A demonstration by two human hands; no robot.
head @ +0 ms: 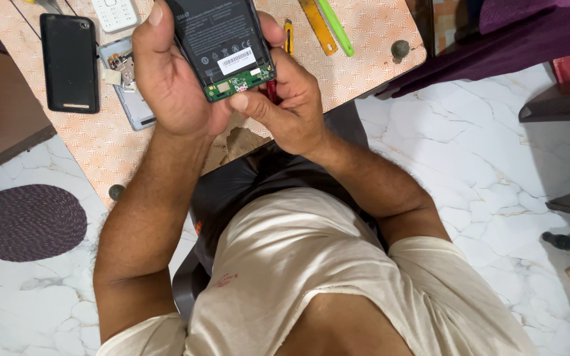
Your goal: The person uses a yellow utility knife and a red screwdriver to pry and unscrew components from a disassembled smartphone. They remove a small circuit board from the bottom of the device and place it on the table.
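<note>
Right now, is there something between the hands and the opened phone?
Nothing visible. The left hand grips the opened phone directly, and the right hand touches its lower edge, thumb against the green circuit board, with a red tool partly hidden.

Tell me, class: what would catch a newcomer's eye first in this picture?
The opened phone with its black battery and green circuit board, held up at top centre by the left hand and right hand. Next, the black phone lying on the patterned table, top left, and the round woven mat on the marble floor.
</note>
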